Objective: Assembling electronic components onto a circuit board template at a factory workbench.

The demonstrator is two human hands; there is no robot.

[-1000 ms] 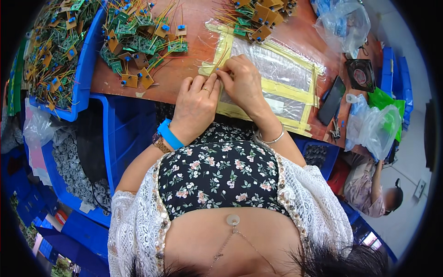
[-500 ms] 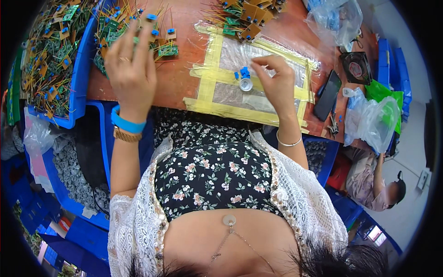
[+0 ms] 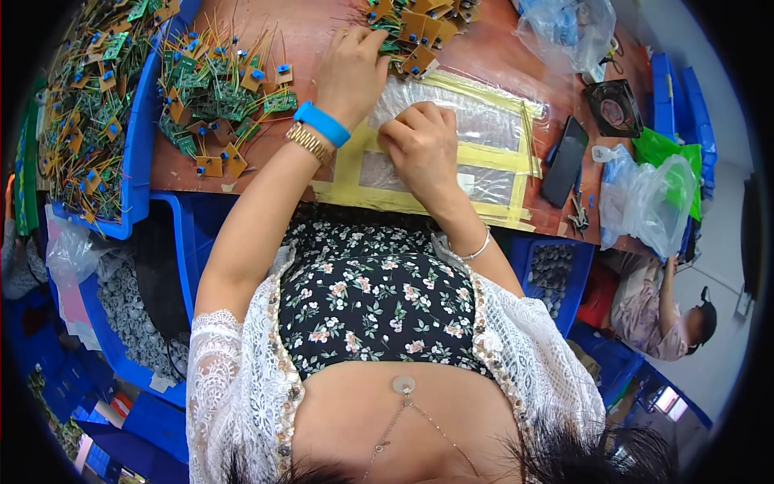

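My left hand (image 3: pixel 352 74) is at the left edge of a pile of brown and green circuit boards (image 3: pixel 419 32) at the far middle of the table. Its fingers are curled and their tips are hidden, so what they hold does not show. Just nearer and to the right, my right hand (image 3: pixel 421 149) is over a clear sheet bordered with yellow tape (image 3: pixel 492 133). The fingers of this hand are bent together, knuckles up, and hide whatever is in or under them.
More wired boards (image 3: pixel 210 97) lie at the left, beside a blue bin (image 3: pixel 139 173) full of them. Toward the right are a phone (image 3: pixel 564 161), keys (image 3: pixel 578 216), a black fan (image 3: pixel 613 107) and plastic bags (image 3: pixel 657 198). Another person (image 3: pixel 661 315) sits at the far right.
My left hand has moved right, from the left heap to the middle pile. My right hand has moved left and closed; the small blue parts and round white piece no longer show.
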